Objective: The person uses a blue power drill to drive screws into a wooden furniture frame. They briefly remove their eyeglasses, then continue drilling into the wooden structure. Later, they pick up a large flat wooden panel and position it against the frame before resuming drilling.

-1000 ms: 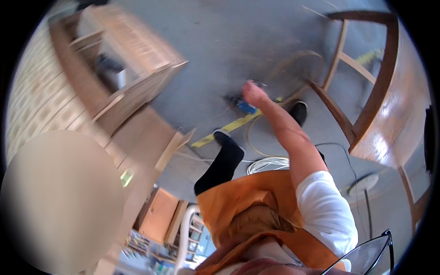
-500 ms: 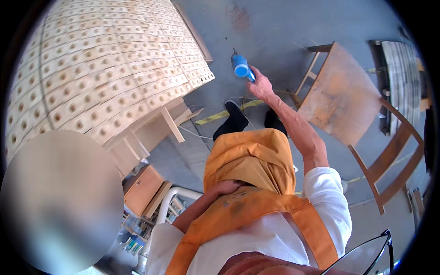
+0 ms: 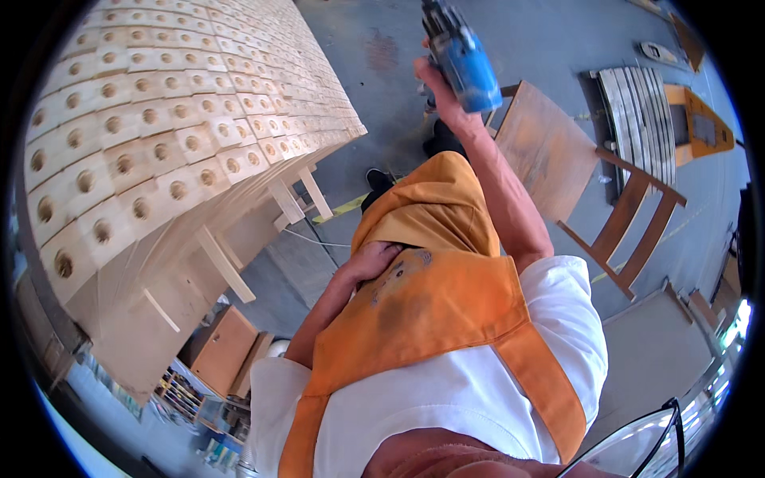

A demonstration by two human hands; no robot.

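One power drill (image 3: pixel 472 72), blue body with a black nose, was up at the top edge of the head view, in the right hand (image 3: pixel 448 97). Right fingers were closed round it; the grip was mostly hidden behind the body, so couldn't tell exact finger placement. Long axis ran from the blue rear end, lower right, to the black nose, upper left: nose faced away from the person and slightly to their left. Nose met the view's edge, so couldn't tell if a bit was fitted.

Left hand (image 3: pixel 374 259) was at the waist, well apart from the drill, touching the orange apron (image 3: pixel 430 299), fingers tucked behind its edge. Fingertips hidden; couldn't tell if they were curled, straight or holding anything. Right arm was reached out, left arm bent in close.

Key relation: the bank of holed wooden pieces (image 3: pixel 159 143) lay left of the drill and right hand, grey floor (image 3: pixel 382 95) showing between. Drill axis ran past the bank's right-hand corner, not at the hole faces. Right hand looked closer to that corner than the left did; depth was hard to judge. Wooden chair (image 3: pixel 550 151) was just right of the right forearm; contact unclear.
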